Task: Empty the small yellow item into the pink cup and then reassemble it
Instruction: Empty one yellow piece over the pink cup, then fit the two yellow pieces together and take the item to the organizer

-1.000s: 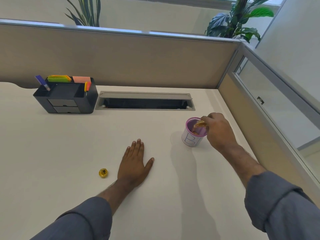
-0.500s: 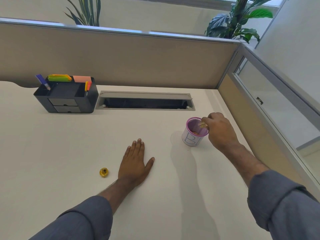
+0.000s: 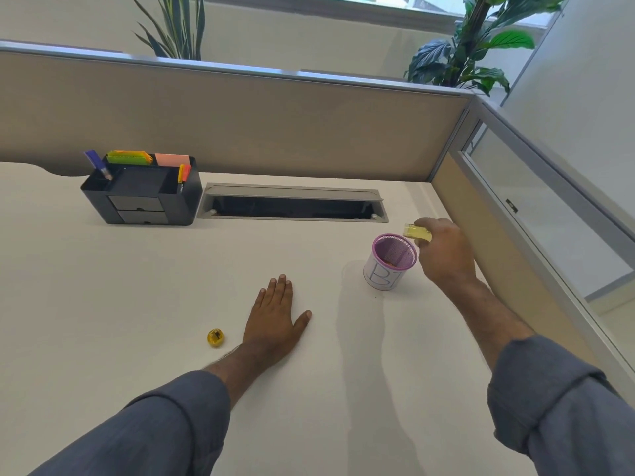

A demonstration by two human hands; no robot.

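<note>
Right hand lifted yellow shell, left hand flat

Yellow container half hidden in right hand; pink cup contents unclear.

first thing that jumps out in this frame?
The right hand holding a pale yellow container at the far rim of the pink cup. Then the left hand flat on the desk, with a small yellow piece beside it.

Pretty bright, soft daylight from the window up top. Faint shadows on the desk, edges warped wide-angle, slightly soft overall.
</note>
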